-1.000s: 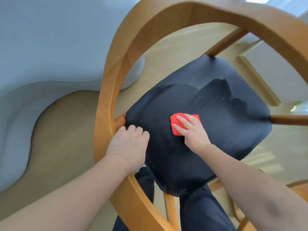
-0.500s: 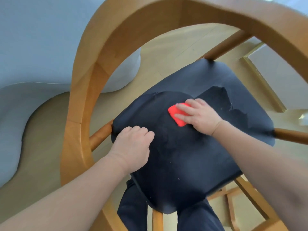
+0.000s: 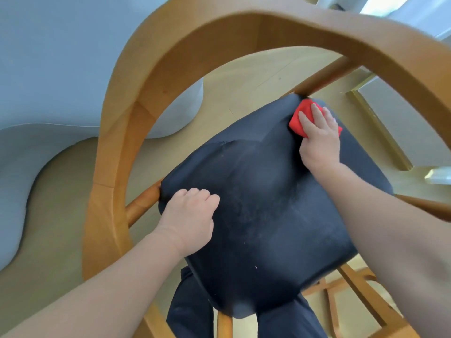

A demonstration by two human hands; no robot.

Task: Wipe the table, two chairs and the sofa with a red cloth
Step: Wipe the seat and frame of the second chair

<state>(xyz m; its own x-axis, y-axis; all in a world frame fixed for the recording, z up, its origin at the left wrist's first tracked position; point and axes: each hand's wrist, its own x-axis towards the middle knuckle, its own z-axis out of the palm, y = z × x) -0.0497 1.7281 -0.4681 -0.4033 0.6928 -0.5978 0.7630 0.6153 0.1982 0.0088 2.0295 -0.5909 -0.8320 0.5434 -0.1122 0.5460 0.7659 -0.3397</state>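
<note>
I look down through the curved wooden back rail [image 3: 156,76] of a chair onto its dark navy seat cushion [image 3: 263,215]. My right hand [image 3: 318,135] presses a folded red cloth [image 3: 301,115] flat onto the far corner of the seat, beside a wooden spindle [image 3: 327,74]. Fingers cover most of the cloth. My left hand [image 3: 190,218] rests as a loose fist on the seat's near-left edge, knuckles up, holding nothing that I can see.
A pale grey sofa [image 3: 48,69] with a rounded base fills the left side, standing on a light wood floor [image 3: 244,76]. A grey panel with a brass strip [image 3: 380,132] stands at the right. Dark trouser legs [image 3: 192,308] show under the seat.
My right hand has slid the red cloth from the middle of the seat out to its far corner. The left hand has shifted from the chair rail onto the seat edge.
</note>
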